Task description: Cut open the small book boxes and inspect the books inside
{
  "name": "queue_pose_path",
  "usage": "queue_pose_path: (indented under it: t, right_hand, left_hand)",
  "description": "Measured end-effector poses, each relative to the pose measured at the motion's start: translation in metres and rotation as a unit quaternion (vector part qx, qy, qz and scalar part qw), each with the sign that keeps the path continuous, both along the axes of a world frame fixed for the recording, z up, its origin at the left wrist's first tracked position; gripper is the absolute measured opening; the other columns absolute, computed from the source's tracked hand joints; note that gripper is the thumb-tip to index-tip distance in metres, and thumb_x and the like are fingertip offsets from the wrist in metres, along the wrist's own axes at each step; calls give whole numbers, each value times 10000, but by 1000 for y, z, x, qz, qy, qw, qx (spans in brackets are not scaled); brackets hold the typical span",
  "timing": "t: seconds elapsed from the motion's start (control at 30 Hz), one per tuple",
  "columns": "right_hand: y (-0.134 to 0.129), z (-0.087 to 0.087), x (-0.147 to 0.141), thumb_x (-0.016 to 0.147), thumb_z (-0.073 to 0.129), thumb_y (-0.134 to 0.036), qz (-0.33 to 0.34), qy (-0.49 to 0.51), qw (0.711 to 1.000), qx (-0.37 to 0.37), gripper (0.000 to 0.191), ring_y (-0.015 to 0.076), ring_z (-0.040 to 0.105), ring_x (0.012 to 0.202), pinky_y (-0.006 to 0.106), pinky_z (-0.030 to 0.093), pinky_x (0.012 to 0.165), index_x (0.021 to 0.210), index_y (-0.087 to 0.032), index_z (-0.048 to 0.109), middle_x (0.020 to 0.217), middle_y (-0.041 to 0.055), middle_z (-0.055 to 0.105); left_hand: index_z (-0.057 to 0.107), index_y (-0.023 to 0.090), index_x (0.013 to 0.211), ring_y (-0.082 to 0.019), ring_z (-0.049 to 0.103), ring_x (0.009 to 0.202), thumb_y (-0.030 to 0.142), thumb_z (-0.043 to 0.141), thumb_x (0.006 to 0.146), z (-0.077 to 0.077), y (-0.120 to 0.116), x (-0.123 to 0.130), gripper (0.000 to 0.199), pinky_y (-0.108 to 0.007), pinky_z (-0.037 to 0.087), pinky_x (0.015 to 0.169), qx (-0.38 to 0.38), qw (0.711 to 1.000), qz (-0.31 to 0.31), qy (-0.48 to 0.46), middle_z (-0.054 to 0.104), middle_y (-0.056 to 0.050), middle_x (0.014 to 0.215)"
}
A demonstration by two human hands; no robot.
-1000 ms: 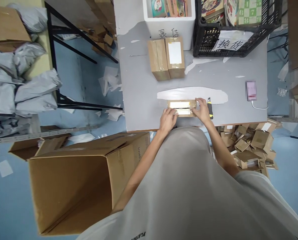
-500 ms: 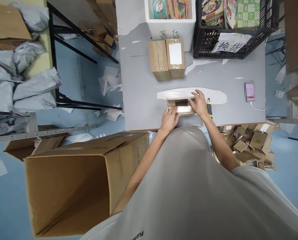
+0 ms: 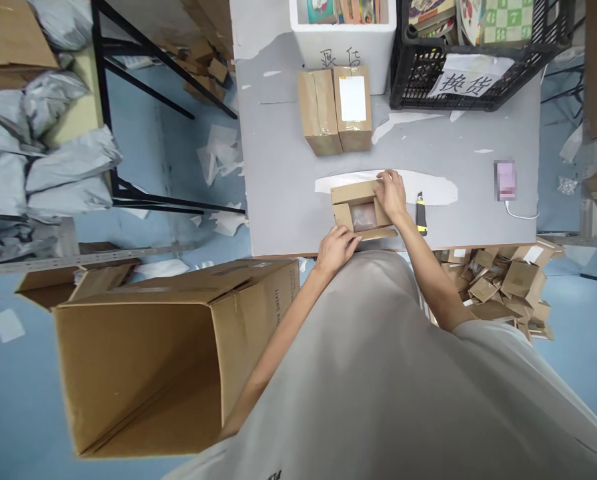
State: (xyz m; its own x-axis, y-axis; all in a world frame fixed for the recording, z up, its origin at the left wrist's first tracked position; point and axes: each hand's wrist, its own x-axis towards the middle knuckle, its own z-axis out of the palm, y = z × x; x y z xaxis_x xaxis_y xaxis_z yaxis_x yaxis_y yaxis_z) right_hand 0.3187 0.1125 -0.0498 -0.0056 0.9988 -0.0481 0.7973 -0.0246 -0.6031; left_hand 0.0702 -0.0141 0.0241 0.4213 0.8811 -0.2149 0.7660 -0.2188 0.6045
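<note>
A small cardboard box [image 3: 355,193] lies near the front edge of the grey table, its flaps spread and its top uncovered. Something in clear plastic [image 3: 363,217] shows inside it. My left hand [image 3: 337,249] is at the box's near left corner, fingers closed on the near flap. At the far right corner, my right hand [image 3: 391,195] has its fingers bent over the box's edge, gripping it. A black and yellow utility knife [image 3: 421,215] rests on the table just right of my right hand.
Two taped boxes [image 3: 335,110] stand behind, before a white foam bin [image 3: 345,53] and a black crate [image 3: 445,77] of books. A phone [image 3: 505,180] with a cable lies at right. A large open carton [image 3: 258,307] stands at lower left; cardboard is heaped [image 3: 518,280] at lower right.
The small box's flaps have been opened outward, so the plastic-wrapped content now shows. My right hand has moved slightly up with the far flap, and my left hand a little down with the near one.
</note>
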Motion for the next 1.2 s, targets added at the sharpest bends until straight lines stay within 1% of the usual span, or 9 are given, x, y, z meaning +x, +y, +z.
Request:
queue_pose_path:
  t: [0.13, 0.27, 0.4, 0.53, 0.7, 0.87, 0.97, 1.07, 1.2]
  right_hand:
    - [-2, 0, -6, 1078, 554, -297, 9, 15, 1000, -6, 329, 368, 411, 1657, 648, 405, 1390, 1326, -250, 765, 1661, 129, 608]
    - [-15, 13, -25, 1113, 496, -273, 45, 10, 999, -22, 345, 357, 219, 1786, 692, 303, 1428, 1315, -236, 775, 1827, 100, 455]
    - [-43, 34, -40, 1087, 561, -250, 83, 6, 997, -6, 327, 334, 72, 1830, 700, 197, 1464, 1325, -244, 786, 1926, 44, 291]
    - [-71, 48, -39, 1047, 546, -166, 104, 3, 994, -11, 385, 303, 3, 1838, 674, 125, 1486, 1336, -224, 794, 1934, 44, 280]
    - [-86, 51, -26, 1030, 614, -182, 94, -12, 995, -16, 542, 309, -37, 1838, 685, 116, 1478, 1569, -207, 658, 1946, 89, 232]
    - [-99, 58, -6, 1025, 659, -240, 40, -14, 999, 1, 694, 389, -60, 1831, 810, 178, 1421, 1705, -275, 522, 1952, 95, 180]
    - [-113, 60, 10, 1052, 586, -228, -10, -16, 1000, 7, 678, 409, 3, 1830, 844, 183, 1406, 1721, -301, 499, 1944, 95, 196]
    - [-125, 50, 23, 1079, 519, -235, -58, -13, 998, -2, 610, 402, 76, 1824, 801, 214, 1422, 1688, -266, 530, 1921, 132, 250]
    - [-134, 31, 27, 1081, 526, -297, -89, 8, 996, -27, 561, 414, 135, 1809, 780, 222, 1431, 1632, -209, 582, 1870, 183, 340]
  left_hand:
    - [842, 282, 1242, -296, 702, 1242, 279, 636, 1116, -9, 2, 0, 241, -430, 601, 1071, -46, 998, -43, -1, 792, -91, 1262]
    - [750, 269, 1483, -334, 637, 1357, 155, 676, 1036, -20, 13, 8, 467, -484, 579, 1143, -22, 996, -83, 35, 705, -104, 1573]
    - [792, 213, 1390, -386, 605, 1348, 162, 683, 1019, -24, 24, 16, 390, -557, 567, 1149, -19, 987, -124, 96, 757, -161, 1460]
    - [813, 200, 1323, -396, 601, 1330, 204, 711, 1019, -20, 25, 13, 321, -569, 561, 1166, -18, 986, -126, 105, 767, -172, 1410]
    - [768, 255, 1454, -371, 604, 1351, 266, 683, 1069, -6, 13, -5, 395, -530, 559, 1182, -3, 996, -66, 52, 743, -112, 1503]
    - [783, 296, 1431, -356, 583, 1440, 350, 672, 1101, 1, -4, -25, 352, -536, 522, 1262, 23, 999, 35, 19, 687, -111, 1583]
    - [782, 305, 1416, -391, 488, 1583, 360, 732, 1061, -8, -7, -34, 363, -595, 466, 1318, 29, 995, 95, 30, 666, -131, 1594]
    - [772, 278, 1414, -428, 398, 1668, 386, 760, 1034, -23, -8, -39, 395, -625, 430, 1341, 10, 989, 138, 47, 670, -139, 1583]
    - [747, 238, 1446, -418, 432, 1649, 399, 717, 1056, -37, -8, -38, 422, -604, 419, 1357, -14, 990, 129, 49, 641, -163, 1612]
